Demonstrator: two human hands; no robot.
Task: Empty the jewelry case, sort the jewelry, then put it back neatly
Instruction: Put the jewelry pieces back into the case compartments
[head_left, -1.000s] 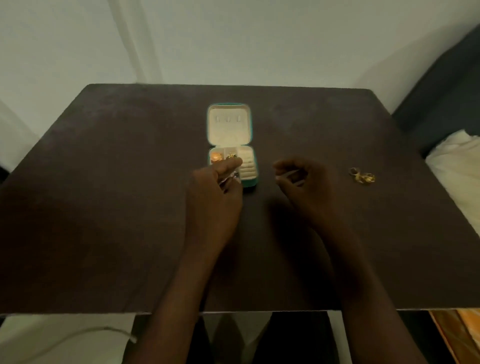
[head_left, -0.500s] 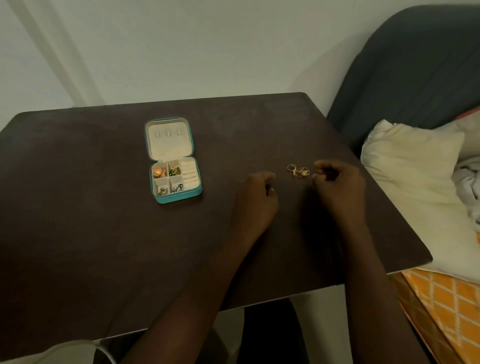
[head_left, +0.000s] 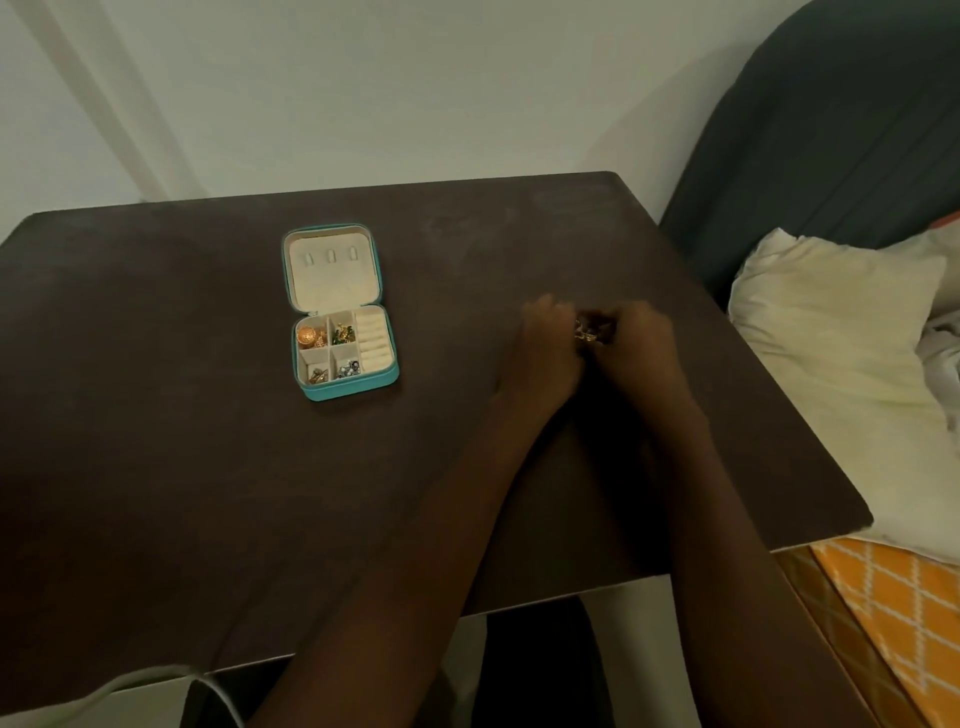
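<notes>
Working both hands together over the little gold pile (head_left: 586, 332), I am adding what I carried from the jewelry case (head_left: 343, 312). My left hand (head_left: 545, 343) and right hand (head_left: 636, 345) are meeting well to the right of the case, fingers curled in around the pieces; whether they are pinching anything or only nudging, I cannot tell, since the knuckles are hiding the tips. To do this well, I judge I should be setting each piece down flat on the bench (head_left: 208, 493), a little apart from the others, so like goes with like and nothing tangles or rolls toward the edge right of the pile. Farther off, left of my hands, the case is lying open, four small compartments still holding jewelry, the ring rolls beside them bare, so emptying is far from finished.
</notes>
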